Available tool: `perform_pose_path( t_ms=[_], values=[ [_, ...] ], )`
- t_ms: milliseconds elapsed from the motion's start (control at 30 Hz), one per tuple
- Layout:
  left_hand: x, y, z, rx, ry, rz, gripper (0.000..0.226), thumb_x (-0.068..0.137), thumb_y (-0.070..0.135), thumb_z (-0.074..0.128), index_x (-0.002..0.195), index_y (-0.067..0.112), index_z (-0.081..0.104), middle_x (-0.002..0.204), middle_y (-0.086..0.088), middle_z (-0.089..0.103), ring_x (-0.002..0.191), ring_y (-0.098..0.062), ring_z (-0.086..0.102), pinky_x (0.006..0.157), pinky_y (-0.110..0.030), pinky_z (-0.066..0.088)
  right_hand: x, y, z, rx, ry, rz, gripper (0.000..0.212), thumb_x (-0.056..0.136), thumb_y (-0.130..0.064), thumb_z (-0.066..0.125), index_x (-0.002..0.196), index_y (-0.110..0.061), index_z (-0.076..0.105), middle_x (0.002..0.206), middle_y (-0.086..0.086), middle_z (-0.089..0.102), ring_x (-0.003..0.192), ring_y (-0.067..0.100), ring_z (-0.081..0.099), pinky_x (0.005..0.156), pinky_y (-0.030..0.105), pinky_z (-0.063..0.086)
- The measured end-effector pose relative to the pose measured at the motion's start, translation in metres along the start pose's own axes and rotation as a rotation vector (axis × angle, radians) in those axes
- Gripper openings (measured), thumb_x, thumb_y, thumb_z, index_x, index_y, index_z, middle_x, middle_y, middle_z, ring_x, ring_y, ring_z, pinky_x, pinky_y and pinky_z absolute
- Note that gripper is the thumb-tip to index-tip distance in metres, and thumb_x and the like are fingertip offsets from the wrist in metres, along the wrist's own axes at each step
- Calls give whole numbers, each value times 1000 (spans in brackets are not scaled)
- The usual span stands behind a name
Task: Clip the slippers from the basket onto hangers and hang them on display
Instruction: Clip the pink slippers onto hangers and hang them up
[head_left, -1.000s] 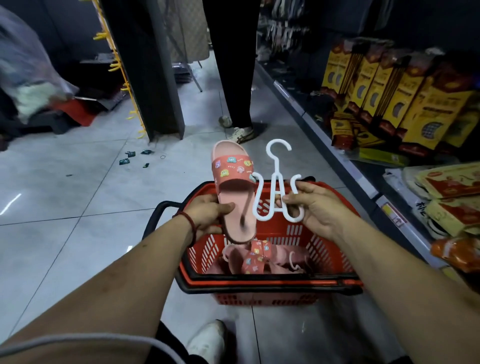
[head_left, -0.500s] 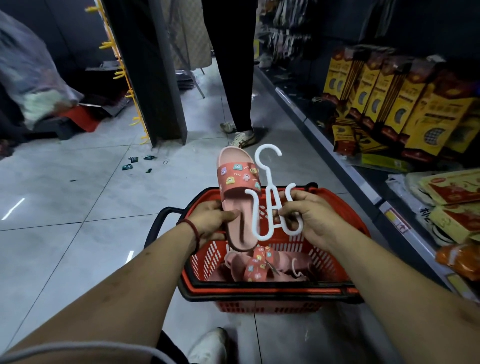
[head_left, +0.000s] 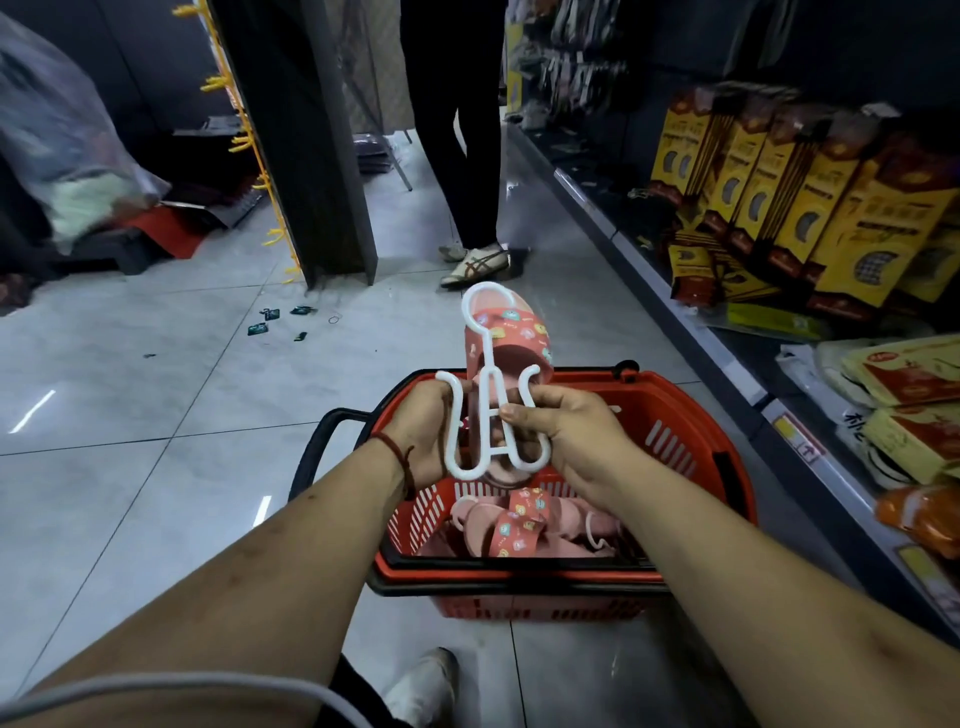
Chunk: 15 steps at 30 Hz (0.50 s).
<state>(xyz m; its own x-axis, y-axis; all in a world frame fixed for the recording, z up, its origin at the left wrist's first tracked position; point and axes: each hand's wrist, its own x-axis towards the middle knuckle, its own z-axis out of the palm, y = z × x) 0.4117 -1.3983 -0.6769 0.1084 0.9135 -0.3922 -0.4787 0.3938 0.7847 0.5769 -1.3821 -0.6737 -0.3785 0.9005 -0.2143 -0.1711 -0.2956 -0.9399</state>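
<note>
Left hand (head_left: 422, 434) curls round the pink slipper (head_left: 511, 332) while right hand (head_left: 569, 441) pinches the white hanger (head_left: 482, 353) laid against it.

hanger (head_left: 491, 415) before slipper (head_left: 511, 338), both above basket (head_left: 691, 415)

Yellow boxes (head_left: 878, 228): printing too blurred to read.
Shelf-edge tag (head_left: 797, 439): marks too small to make out.
White packet (head_left: 852, 421): dark characters, not legible.

Open tiled floor (head_left: 130, 441) lies left of the basket (head_left: 691, 410); the shelf (head_left: 680, 312) bounds its right side, pillar (head_left: 311, 156) and standing person (head_left: 467, 156) block ahead.
</note>
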Motion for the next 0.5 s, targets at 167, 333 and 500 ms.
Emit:
perform_pose_path(
  t_ms=[167,333,500],
  values=[
    [-1,-1,4,-49,67,56,64,95,48,34,94,0,76,98,-22,69,86,-35,66,86,-43,52,3,4,5,-109,130,-83,9,87,-6,75,95,-6,72,89,17,77,75,26,74,67,33,60],
    [-5,-6,19,27,16,78,62,89,55,59,111,-1,71,115,-26,67,107,-40,66,101,-54,48,4,7,9,-428,196,-235,7,92,-21,70,97,-17,72,88,1,77,83,20,74,80,42,61],
    [0,-8,17,33,100,125,55,83,24,72,129,-5,58,133,-31,56,123,-45,55,106,-59,42,11,7,9,-708,178,-386,22,101,-29,52,112,-28,71,107,0,65,102,18,63,93,38,51]
  ],
)
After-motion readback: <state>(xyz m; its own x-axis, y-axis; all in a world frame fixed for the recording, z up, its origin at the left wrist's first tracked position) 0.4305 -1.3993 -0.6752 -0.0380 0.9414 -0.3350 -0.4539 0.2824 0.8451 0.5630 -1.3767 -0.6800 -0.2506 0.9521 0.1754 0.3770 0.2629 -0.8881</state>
